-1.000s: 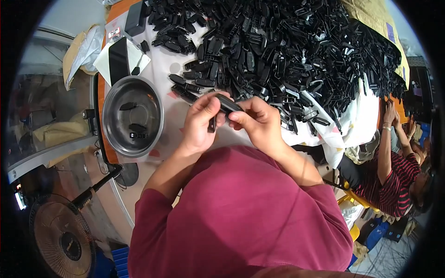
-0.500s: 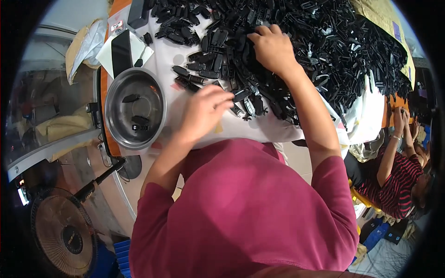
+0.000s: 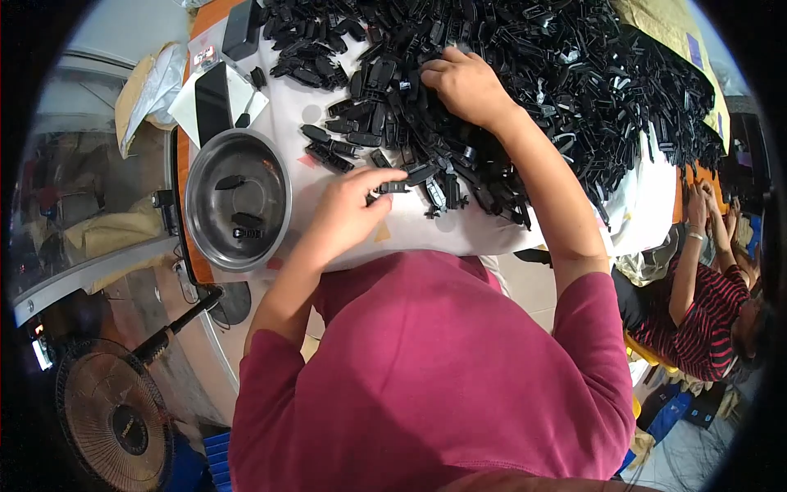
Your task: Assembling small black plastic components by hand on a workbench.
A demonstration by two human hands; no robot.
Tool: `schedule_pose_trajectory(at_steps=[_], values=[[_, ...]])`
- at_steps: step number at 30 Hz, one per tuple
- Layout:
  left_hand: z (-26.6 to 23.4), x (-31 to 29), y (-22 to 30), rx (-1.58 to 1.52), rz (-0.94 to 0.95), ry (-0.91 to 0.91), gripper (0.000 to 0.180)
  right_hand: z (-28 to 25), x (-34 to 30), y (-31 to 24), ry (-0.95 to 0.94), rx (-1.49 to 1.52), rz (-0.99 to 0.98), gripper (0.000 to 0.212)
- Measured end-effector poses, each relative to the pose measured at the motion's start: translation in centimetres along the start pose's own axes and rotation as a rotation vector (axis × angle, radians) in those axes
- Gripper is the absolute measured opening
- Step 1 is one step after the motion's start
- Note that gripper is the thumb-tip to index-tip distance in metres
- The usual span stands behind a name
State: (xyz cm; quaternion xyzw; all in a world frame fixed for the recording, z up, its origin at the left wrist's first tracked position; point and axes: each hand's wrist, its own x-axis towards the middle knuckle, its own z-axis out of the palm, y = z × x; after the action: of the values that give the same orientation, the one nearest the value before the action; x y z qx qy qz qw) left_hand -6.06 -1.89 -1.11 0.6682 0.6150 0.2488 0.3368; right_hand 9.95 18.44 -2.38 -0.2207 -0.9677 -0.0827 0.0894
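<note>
Left hand (image 3: 348,215), centre of the frame: fingers pinching a small black plastic clip piece (image 3: 397,187) at the near edge of the pile. The piece is short, dark and matte, with a boxy outline; finer detail is too small to tell. Its long axis lies roughly left to right in the frame, the free end pointing right toward the pile. It sits just above the white-covered tabletop (image 3: 459,234).

Right hand (image 3: 466,82), upper centre: palm down on the large heap of black plastic clip parts (image 3: 574,74), fingers curled into the heap; what they hold, if anything, cannot be told.

The heap spreads from upper centre to upper right.

Left of centre: a round stainless steel bowl (image 3: 205,238) with a few black pieces in it, near the left hand but apart from it.

Lower left: a floor fan (image 3: 115,418).

Right edge: another person in a striped shirt (image 3: 697,328).
</note>
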Motion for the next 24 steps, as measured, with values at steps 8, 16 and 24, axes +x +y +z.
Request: schedule_pose_trajectory(at_steps=[8, 16, 24], values=[[-0.5, 0.8, -0.2, -0.807, -0.134, 0.239, 0.022, -0.7, -0.1, 0.1, 0.188, 0.101, -0.054, 0.021], [-0.8, 1.9, 1.2, -0.887, -0.045, 0.19, 0.018, -0.8, -0.4, -0.6, 0.035, -0.027, 0.086, 0.028], [-0.4, 1.9, 0.1, -0.901, -0.112, 0.266, 0.031, -1.3, -1.1, 0.2, 0.387, 0.482, 0.29, 0.015]])
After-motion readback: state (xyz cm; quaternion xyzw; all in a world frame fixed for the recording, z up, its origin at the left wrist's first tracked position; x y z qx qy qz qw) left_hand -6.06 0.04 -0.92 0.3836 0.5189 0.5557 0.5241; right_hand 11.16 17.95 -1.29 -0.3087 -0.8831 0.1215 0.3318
